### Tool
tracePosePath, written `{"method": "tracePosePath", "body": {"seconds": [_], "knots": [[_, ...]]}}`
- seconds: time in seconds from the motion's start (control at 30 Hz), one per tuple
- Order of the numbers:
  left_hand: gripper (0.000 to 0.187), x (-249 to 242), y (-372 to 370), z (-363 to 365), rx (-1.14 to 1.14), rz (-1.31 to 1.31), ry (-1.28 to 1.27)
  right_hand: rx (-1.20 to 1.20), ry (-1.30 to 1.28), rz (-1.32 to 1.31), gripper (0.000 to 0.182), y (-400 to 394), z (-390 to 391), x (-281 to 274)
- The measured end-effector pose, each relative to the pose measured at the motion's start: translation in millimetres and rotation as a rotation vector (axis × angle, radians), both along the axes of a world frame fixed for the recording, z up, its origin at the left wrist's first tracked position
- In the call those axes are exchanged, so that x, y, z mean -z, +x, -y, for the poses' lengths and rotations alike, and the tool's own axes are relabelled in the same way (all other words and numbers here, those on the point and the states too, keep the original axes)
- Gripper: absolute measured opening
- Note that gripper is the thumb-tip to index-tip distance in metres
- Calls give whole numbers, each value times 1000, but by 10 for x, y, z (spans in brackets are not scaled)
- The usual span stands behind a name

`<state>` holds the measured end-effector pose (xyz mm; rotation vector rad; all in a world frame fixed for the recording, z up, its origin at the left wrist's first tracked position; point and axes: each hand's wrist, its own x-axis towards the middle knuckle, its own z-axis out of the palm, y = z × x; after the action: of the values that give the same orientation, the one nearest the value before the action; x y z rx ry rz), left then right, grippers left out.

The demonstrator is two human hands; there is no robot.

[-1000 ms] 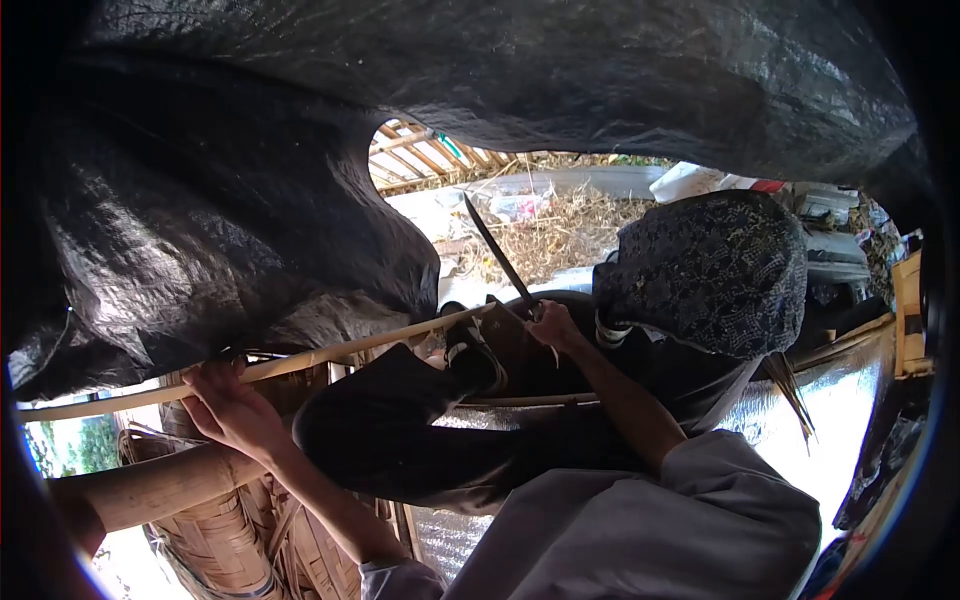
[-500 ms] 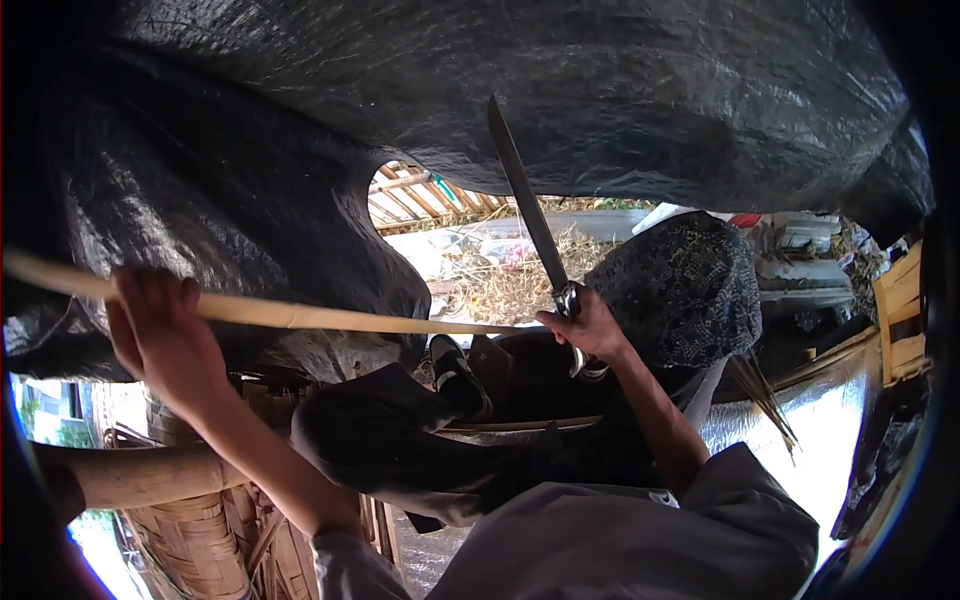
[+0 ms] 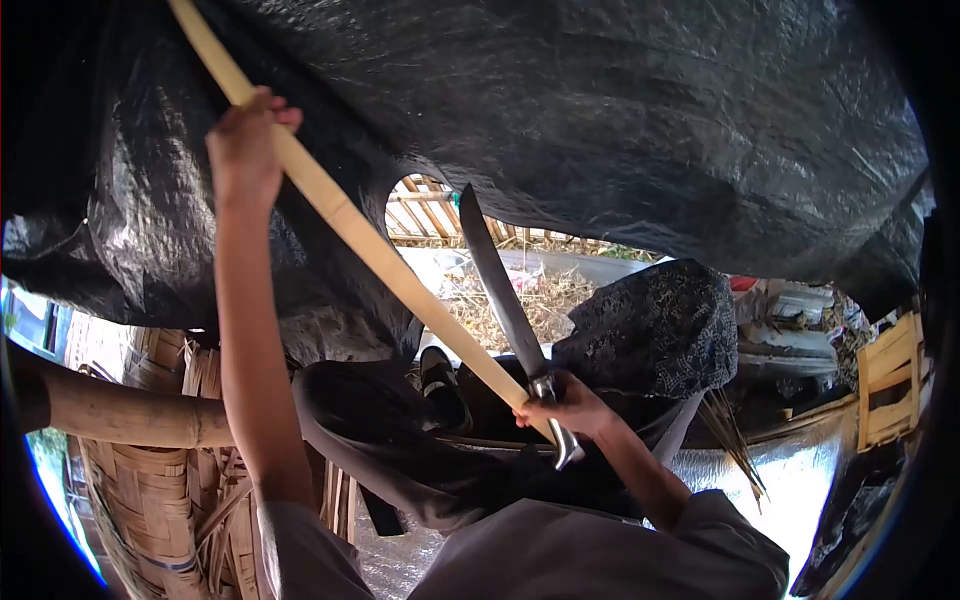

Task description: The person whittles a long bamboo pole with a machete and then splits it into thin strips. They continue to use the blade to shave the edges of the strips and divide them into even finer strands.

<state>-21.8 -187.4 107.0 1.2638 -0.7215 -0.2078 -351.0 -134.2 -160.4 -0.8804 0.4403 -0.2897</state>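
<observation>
Strip: in the left hand (image 3: 250, 150), its near end at the right hand (image 3: 565, 403).
Knife (image 3: 505, 305): in the right hand.
Cloth (image 3: 655, 330): right of the right hand.
Crate (image 3: 890, 383): farther right.
Basket (image 3: 150, 500): behind the left hand.

Appears to be a rough, open-sided bamboo workshop. Roofed and partly walled by black sheeting (image 3: 640, 130). Identified as such by a pale bamboo strip (image 3: 350, 225) and long knife (image 3: 497, 285) beneath the sheeting, plus woven bamboo basketry (image 3: 155, 500) and a thick pole (image 3: 140, 410) below its left part. Opens, past its lower edge, onto sunlit dry plant litter (image 3: 550, 303) and bamboo slats (image 3: 425, 212).
</observation>
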Motion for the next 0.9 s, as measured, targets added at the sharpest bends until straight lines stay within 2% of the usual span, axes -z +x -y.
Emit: {"method": "tracePosePath", "body": {"seconds": [0.07,0.13,0.2,0.27,0.33,0.4,0.43,0.47,0.53,0.63,0.73,0.8,0.87,0.9], "knots": [[21,342,220,94,112,49,133,-19,5,-37,17,-92,-44,-114],[42,649,243,133,-54,286,550,-28,-3,-56,16,-212,-36,-339],[63,1020,16,9,-245,745,669,-34,-10,-73,17,-308,-25,-478],[75,1032,-470,-289,-12,791,575,17,-60,-62,15,-407,-40,-533],[76,1184,-759,-550,-53,1102,358,36,-34,-67,13,-543,-30,-556],[68,1015,-1213,-847,-69,1193,649,-37,-22,-51,13,-705,-18,-577],[61,1001,-1333,-983,51,1271,680,0,53,-91,14,-787,-56,-632],[55,1023,-1423,-1101,174,1348,708,-5,51,-95,14,-853,-72,-708],[44,1313,-1524,-1224,670,1407,469,-7,241,-134,16,-990,-116,-824],[45,1655,-1857,-1261,743,1570,319,29,277,-251,14,-1088,-190,-777],[37,2161,-2130,-1272,633,1455,178,34,260,-325,16,-1053,-198,-631],[34,2235,-2184,-1209,605,1495,189,102,331,-390,22,-956,-191,-590],[30,2280,-2159,-1185,584,1535,199,67,334,-399,25,-904,-123,-537],[28,2289,-2127,-1154,574,1489,198,90,463,-295,29,-848,-89,-556]]}}
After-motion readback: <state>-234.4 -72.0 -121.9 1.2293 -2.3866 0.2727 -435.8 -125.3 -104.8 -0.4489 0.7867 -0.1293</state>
